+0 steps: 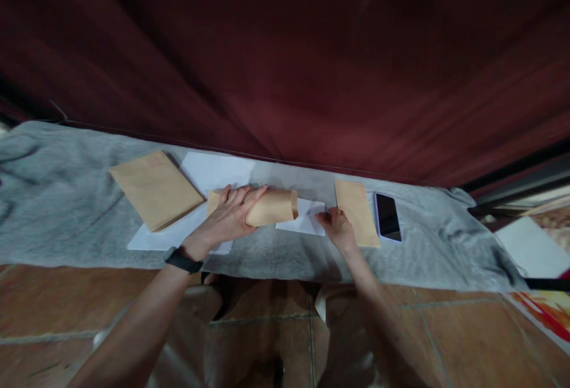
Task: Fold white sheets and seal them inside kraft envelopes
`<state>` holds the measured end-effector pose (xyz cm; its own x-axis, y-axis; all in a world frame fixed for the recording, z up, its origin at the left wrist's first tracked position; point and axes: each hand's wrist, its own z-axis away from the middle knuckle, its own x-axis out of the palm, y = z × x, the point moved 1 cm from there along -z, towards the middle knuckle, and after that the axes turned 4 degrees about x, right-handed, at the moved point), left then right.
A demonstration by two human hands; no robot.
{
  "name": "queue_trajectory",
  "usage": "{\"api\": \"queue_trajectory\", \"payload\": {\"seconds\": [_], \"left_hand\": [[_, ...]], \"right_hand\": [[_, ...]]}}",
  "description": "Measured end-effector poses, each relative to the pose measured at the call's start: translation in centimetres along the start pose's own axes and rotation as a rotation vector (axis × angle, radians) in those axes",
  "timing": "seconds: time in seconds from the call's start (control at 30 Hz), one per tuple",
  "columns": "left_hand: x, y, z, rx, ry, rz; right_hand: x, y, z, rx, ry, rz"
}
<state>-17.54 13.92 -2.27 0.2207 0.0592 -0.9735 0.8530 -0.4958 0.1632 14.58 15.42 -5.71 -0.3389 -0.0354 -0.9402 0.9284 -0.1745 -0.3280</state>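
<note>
My left hand point(231, 217) lies over a brown envelope point(274, 207) on the grey cloth point(66, 198), fingers wrapped across its left half; a black band sits on that wrist. The envelope's mouth faces right, and a folded white sheet point(303, 218) pokes out of it. My right hand point(337, 227) pinches the right end of that white sheet. A stack of brown envelopes point(155, 189) lies to the left on white paper point(214, 171). One more brown envelope point(356, 213) lies just right of my right hand.
A phone point(387, 217) with a dark screen lies at the right of the envelopes. A dark red curtain point(285, 61) hangs behind the cloth. Brown floor tiles point(53, 299) run in front, and papers point(534, 251) lie at the far right.
</note>
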Motion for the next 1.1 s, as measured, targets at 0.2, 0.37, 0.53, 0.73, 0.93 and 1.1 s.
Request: {"api": "queue_trajectory", "payload": {"seconds": [0.2,0.37,0.53,0.73,0.93,1.1], "left_hand": [[0.7,-0.5,-0.2,0.007,-0.028,0.004],[1.0,-0.7,-0.1,0.033,-0.002,-0.004],[0.8,-0.8,-0.1,0.026,0.003,0.009],[0.6,-0.9,-0.1,-0.005,-0.005,0.019],[1.1,-1.3,-0.2,-0.023,-0.020,0.022],[1.5,-1.5,-0.4,-0.037,-0.020,0.020]], "right_hand": [[0.4,-2.2,0.7,0.070,0.003,0.098],[0.1,-2.3,0.3,0.147,-0.079,0.027],[0.5,-1.1,-0.4,0.040,-0.060,-0.088],[-0.1,0.7,-1.6,-0.065,0.156,-0.369],[-2.3,2.3,-1.8,-0.085,0.418,-0.653],[-2.0,2.3,-2.4,-0.086,0.334,-0.874]]}}
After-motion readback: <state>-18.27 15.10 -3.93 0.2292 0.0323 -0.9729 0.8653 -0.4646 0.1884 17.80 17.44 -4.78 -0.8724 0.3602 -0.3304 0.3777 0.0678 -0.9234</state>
